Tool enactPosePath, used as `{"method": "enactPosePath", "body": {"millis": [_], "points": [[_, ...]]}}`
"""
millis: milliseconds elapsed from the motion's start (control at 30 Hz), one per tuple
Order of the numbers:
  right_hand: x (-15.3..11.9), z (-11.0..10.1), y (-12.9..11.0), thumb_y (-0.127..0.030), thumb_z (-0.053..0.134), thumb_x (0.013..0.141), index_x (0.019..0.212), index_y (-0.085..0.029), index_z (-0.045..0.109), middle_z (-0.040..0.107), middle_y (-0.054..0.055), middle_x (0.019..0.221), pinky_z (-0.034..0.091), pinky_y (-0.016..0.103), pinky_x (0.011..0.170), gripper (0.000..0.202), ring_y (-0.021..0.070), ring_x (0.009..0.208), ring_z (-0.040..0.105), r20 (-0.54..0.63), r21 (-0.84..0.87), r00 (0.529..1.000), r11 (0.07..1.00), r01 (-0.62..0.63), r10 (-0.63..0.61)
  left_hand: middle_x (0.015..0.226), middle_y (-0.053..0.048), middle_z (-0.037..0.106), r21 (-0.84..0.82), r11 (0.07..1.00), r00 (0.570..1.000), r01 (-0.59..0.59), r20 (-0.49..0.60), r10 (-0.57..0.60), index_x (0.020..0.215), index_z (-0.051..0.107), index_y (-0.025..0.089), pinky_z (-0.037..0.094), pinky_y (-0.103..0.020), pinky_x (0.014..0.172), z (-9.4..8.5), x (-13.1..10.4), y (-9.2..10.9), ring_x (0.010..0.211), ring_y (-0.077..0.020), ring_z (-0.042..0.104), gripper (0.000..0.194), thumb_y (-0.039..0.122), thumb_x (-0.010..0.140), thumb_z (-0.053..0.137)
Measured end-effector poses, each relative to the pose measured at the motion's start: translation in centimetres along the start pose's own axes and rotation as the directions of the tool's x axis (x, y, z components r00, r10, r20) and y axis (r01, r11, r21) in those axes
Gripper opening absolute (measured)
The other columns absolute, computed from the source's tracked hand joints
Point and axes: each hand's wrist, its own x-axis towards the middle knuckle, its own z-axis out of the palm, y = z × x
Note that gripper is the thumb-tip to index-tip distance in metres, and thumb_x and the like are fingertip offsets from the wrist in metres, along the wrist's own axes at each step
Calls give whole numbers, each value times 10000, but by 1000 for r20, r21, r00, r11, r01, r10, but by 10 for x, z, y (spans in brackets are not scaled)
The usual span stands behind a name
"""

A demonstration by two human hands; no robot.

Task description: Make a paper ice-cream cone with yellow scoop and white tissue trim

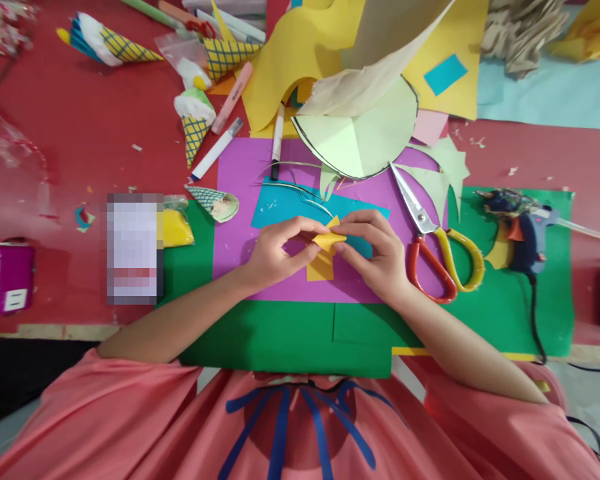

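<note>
Between the fingertips of both hands is a small yellow piece of paper (329,239), which looks folded. My left hand (280,252) pinches its left edge. From the other side, my right hand (375,250) grips it with thumb and fingers. Just under it lies another yellow paper piece (320,268), on a purple sheet (240,267). A blue paper strip (285,207) rests behind the hands. Scissors (423,223) with one red and one yellow handle lie to the right of my right hand, blades apart.
A glue gun (530,240) sits at the right on a green sheet (555,313). Small paper cones (197,133) and markers (217,150) lie at the back left. A pale green paper circle (375,143) and curled yellow sheet (280,60) stand behind. A blurred-out rectangular object (134,250) is at left.
</note>
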Motion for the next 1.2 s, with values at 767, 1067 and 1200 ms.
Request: {"method": "enactPosePath", "body": {"millis": [767, 1067, 1200], "points": [[-1, 0, 0, -381, 622, 913, 1032, -216, 648, 657, 79, 1015, 543, 391, 831, 205, 216, 953, 632, 35, -21, 999, 1000, 2, -1, 976, -8, 738, -65, 996, 990, -57, -131, 48, 1064, 662, 217, 604, -153, 701, 5, -2, -6, 837, -95, 737, 206, 215, 863, 709], [-4, 2, 2, -188, 592, 932, 924, -215, 659, 695, 38, 822, 544, 312, 718, 73, 167, 784, 659, 36, -148, 986, 975, 164, -160, 1077, -54, 774, 146, 982, 993, -121, 29, 118, 1066, 713, 196, 573, -222, 912, 1, 2, -6, 1006, -135, 732, 182, 232, 890, 683], [-7, 5, 2, -189, 646, 902, 1008, -227, 635, 699, 22, 878, 546, 286, 717, 113, 145, 785, 656, -14, -106, 995, 990, 96, -98, 895, -27, 785, 237, 953, 980, -191, -11, 199, 912, 704, 177, 568, -198, 794, 2, 3, -4, 824, -106, 733, 58, 224, 893, 677]]}}
